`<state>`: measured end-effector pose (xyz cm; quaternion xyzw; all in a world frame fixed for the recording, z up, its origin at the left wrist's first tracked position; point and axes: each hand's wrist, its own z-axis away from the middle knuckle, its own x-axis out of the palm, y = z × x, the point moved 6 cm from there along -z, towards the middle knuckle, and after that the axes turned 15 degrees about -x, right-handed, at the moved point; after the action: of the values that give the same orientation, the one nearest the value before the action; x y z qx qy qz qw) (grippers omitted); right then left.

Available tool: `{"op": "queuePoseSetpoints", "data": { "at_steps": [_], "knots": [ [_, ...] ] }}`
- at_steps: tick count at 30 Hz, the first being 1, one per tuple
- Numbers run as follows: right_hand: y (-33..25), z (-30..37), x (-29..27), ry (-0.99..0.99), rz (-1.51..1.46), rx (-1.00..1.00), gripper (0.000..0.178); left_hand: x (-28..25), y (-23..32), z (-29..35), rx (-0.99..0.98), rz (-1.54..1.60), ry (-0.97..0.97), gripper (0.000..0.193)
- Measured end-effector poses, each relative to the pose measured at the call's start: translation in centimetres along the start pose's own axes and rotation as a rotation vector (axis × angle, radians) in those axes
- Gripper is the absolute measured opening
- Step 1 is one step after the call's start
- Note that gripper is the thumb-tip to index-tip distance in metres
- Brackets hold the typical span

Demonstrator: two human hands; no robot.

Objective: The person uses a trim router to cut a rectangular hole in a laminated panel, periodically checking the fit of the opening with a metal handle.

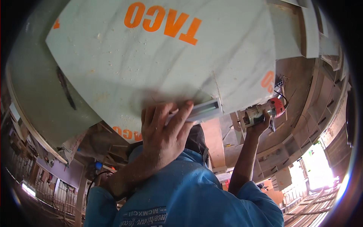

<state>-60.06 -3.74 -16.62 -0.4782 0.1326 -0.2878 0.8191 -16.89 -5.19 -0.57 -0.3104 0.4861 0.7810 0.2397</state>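
Grey bar [207, 111] with a dark slot sits gripped in the left hand [164, 128], at the near edge of a pale board [162, 64] with orange lettering; the right hand [264, 124] clasps a red-and-silver power tool [255, 115] near the board's near right corner, while a greenish sheet [32, 72] shows past its left edge

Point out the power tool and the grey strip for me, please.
Power tool [255, 116], head view: on its pale body.
Grey strip [206, 111], head view: on the uncovered stretch near its right end.
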Motion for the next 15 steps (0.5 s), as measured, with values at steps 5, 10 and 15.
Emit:
{"op": "queuePoseSetpoints", "data": {
  "at_steps": [5, 10, 15],
  "knots": [
    [-1.5, 2.0, -1.3, -0.018, -0.054, -0.017, 0.042, 0.5, 0.4, 0.0, 0.061, 0.010, 0.057, 0.048],
    [-1.6, 2.0, -3.2, -0.002, -0.072, -0.040, 0.041, 1.0, 0.8, -0.7, 0.057, -0.001, 0.053, 0.045],
    [-2.2, 3.1, -2.6, -0.012, -0.094, -0.030, 0.041, 0.9, 0.3, -0.5, 0.064, 0.003, 0.073, 0.045]
  ]
}}
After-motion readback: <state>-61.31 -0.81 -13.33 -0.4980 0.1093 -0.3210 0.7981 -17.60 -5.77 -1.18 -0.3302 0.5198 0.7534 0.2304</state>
